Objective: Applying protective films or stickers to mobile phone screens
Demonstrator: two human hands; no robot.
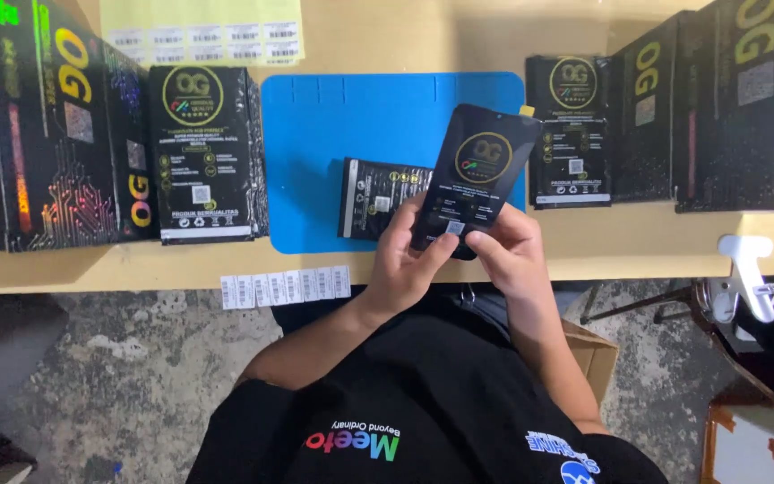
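Black phone screen (pixel 475 179) between both hands

Light is even and moderately bright, falling from above onto the worktop (pixel 602 246), which looks warm yellow. The blue mat (pixel 315 161) is strongly saturated. Glossy black boxes (pixel 38 125) catch rainbow glare on their foil. Soft shadows lie under the worktop's near edge; the floor (pixel 136 376) is dimmer. Focus is fair at the centre, softer toward the corners, with slight wide-angle bending at the edges.
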